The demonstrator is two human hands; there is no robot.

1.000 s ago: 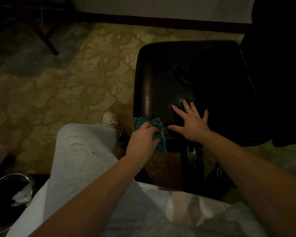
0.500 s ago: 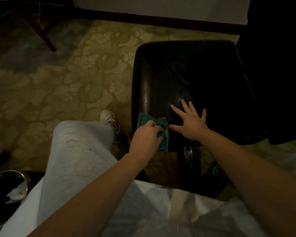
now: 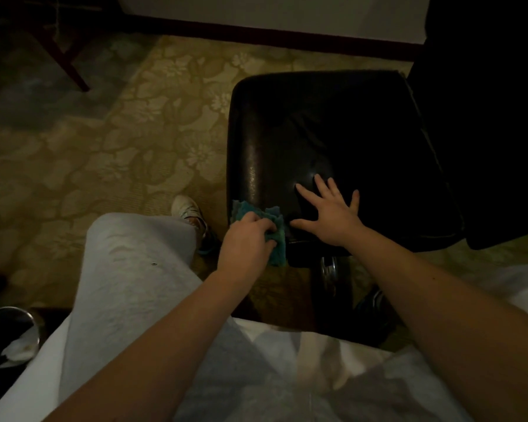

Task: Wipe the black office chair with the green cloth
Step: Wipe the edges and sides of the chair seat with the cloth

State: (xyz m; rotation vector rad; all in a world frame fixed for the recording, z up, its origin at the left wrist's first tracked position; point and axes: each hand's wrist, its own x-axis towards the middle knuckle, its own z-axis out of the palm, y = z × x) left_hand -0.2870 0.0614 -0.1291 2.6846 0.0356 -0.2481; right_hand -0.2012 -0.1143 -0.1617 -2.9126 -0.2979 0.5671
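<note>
So, it's a dim room, but we can make out most of it. Our left hand (image 3: 247,240) has its fingers and thumb curled round the green cloth (image 3: 278,249). The cloth is bunched up and pressed onto the near left corner of the black office chair (image 3: 333,132), right at the seat's front edge. Part of the cloth sticks out past our knuckles onto the seat, and another bit hangs down over the edge beside our thumb. Our right hand (image 3: 333,217) lies flat on the seat just beside the cloth, palm down, fingers spread wide and straight, holding nothing. Its thumb tip nearly reaches the cloth, but we can't tell whether they actually touch.

The seat is shiny dark leather with a few glints near our fingers. The backrest (image 3: 485,117) rises on the right and is pretty much a black blob in this light. Under the seat's front edge we can see a chrome column (image 3: 328,269).

White fabric (image 3: 287,345) fills the bottom of the view below our arms. Our left leg in grey trousers (image 3: 128,269) stretches towards the chair, and a pale shoe (image 3: 188,210) sits on the floor just left of the seat corner. The floor is a yellowish carpet (image 3: 104,162) with a flower pattern. Far bottom left there's a metal bin (image 3: 34,324) with crumpled white paper (image 3: 19,350) inside. Top left, a dark wooden furniture leg (image 3: 64,56) stands on the carpet, and a dark skirting board (image 3: 256,35) runs along the wall behind the chair.
</note>
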